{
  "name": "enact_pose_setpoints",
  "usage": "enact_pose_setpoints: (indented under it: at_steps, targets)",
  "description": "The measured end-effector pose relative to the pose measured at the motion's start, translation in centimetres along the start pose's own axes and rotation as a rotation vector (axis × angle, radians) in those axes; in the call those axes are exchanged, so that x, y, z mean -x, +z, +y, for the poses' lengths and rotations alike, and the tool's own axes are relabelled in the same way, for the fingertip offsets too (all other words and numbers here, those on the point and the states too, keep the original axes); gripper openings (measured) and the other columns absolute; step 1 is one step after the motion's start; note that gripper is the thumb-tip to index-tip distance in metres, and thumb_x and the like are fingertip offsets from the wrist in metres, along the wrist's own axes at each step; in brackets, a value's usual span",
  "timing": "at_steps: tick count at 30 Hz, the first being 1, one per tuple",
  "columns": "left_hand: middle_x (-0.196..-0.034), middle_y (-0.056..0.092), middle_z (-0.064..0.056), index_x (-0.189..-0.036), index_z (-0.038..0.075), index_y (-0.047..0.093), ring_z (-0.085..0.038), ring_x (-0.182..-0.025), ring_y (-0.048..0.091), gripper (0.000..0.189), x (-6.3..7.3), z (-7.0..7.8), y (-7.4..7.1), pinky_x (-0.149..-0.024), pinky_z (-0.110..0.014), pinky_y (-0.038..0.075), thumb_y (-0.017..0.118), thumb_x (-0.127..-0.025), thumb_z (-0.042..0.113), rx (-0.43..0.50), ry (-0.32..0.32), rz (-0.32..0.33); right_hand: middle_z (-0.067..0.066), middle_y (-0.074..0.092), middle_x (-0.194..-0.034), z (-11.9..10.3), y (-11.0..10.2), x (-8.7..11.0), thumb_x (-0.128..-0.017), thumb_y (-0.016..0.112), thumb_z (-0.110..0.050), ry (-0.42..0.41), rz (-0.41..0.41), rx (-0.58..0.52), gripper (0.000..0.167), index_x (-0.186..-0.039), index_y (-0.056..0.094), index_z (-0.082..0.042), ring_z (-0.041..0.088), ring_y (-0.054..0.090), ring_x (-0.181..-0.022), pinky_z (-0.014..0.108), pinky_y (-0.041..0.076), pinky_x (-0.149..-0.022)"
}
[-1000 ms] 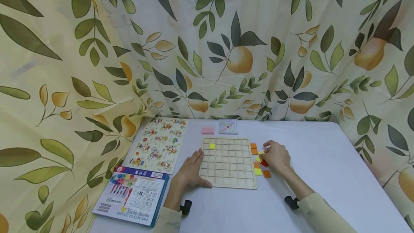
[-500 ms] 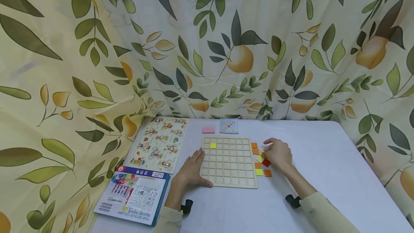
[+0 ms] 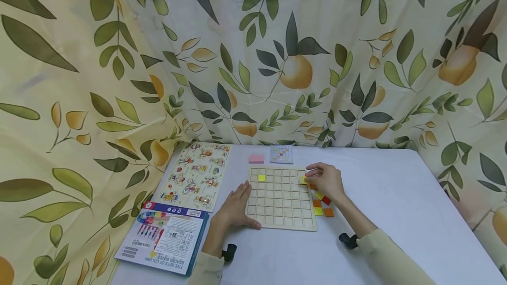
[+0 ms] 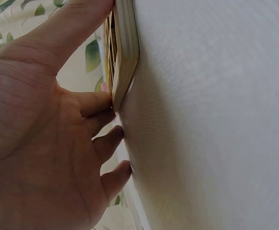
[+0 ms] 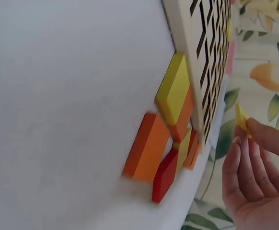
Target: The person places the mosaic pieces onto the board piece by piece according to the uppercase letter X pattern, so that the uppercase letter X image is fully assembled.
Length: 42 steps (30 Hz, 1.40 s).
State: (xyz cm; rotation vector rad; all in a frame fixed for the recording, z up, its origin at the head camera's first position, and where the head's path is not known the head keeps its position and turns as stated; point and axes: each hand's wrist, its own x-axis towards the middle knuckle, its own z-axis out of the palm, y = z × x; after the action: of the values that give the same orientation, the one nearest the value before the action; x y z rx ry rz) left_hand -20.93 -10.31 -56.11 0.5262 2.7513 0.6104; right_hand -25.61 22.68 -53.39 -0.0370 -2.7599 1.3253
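A pale wooden grid board point(image 3: 279, 206) lies on the table, with one yellow tile point(image 3: 262, 178) set in a cell near its upper left. My left hand point(image 3: 233, 209) rests against the board's left side, fingers stretched along it and thumb at the near corner. Between thumb and fingers, my right hand point(image 3: 326, 182) pinches another yellow tile point(image 5: 242, 120) over the board's upper right edge. Beside the right edge lie loose tiles, among them a red tile point(image 5: 164, 177), an orange tile point(image 5: 146, 146) and a yellow tile point(image 5: 174, 91); the right hand partly hides some in the head view.
Behind the board sit a pink block point(image 3: 256, 159) and a small card with a coloured grid pattern point(image 3: 281, 154). To the left lie a picture sheet point(image 3: 194, 177) and a blue-edged box point(image 3: 164, 239). A leaf-print curtain point(image 3: 293, 100) hangs behind the table.
My right hand has lifted a yellow tile from the loose pile and moved left and away from me, to the board's upper right edge. The left hand stays in place.
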Motion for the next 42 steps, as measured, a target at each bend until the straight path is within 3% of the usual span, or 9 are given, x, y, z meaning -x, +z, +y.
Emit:
enact_pose_setpoints:
  at_steps: [9,15,23,29,42]
  targets:
    - [-0.174,0.018,-0.011,-0.165,0.004,0.024,-0.027,-0.161,0.013,0.134,-0.1,-0.1,0.0,-0.13,-0.051,0.016,0.094,-0.065,0.059,0.0,-0.008,-0.004,0.003,0.079,-0.089,-1.5,2.6,-0.8,-0.084,0.088,-0.01,-0.063,-0.046,-0.089,0.031,-0.112,0.076,-0.004,0.016,0.075,-0.078,0.038,0.061,-0.083]
    - [-0.174,0.017,-0.009,-0.166,0.006,0.023,-0.027,-0.161,0.013,0.135,0.0,-0.1,-0.2,-0.13,-0.05,0.016,0.094,-0.065,0.06,-0.001,-0.013,-0.013,0.001,0.079,-0.087,-2.4,4.6,-1.2,-0.083,0.089,-0.01,-0.089,-0.092,-0.117,0.032,-0.111,0.076,-0.002,0.014,0.075,-0.076,0.04,0.06,-0.086]
    - [-0.174,0.018,-0.009,-0.166,0.006,0.023,-0.026,-0.161,0.013,0.135,0.1,0.0,-0.2,-0.13,-0.049,0.016,0.093,-0.066,0.062,-0.01,-0.019,-0.019,0.005,0.079,-0.088,-3.7,6.6,-1.3,-0.083,0.087,-0.006,-0.096,-0.163,-0.169,0.031,-0.112,0.076,0.002,0.015,0.076,-0.077,0.029,0.06,-0.075]
    - [-0.175,0.017,-0.009,-0.166,0.007,0.023,-0.026,-0.161,0.013,0.134,0.0,0.0,-0.2,-0.13,-0.048,0.017,0.092,-0.066,0.063,-0.017,-0.01,-0.017,0.003,0.079,-0.086,-3.8,7.9,-1.7,-0.083,0.087,-0.006,-0.12,-0.17,-0.157,0.027,-0.108,0.077,-0.001,0.014,0.074,-0.074,0.027,0.06,-0.068]
    - [-0.174,0.018,-0.009,-0.166,0.006,0.024,-0.028,-0.161,0.015,0.135,0.1,0.0,-0.2,-0.13,-0.049,0.017,0.092,-0.065,0.064,-0.025,-0.01,-0.009,0.001,0.078,-0.084,-4.2,9.5,-1.9,-0.081,0.088,-0.004,-0.116,-0.175,-0.088,0.021,-0.1,0.079,-0.005,0.013,0.073,-0.074,0.027,0.059,-0.068]
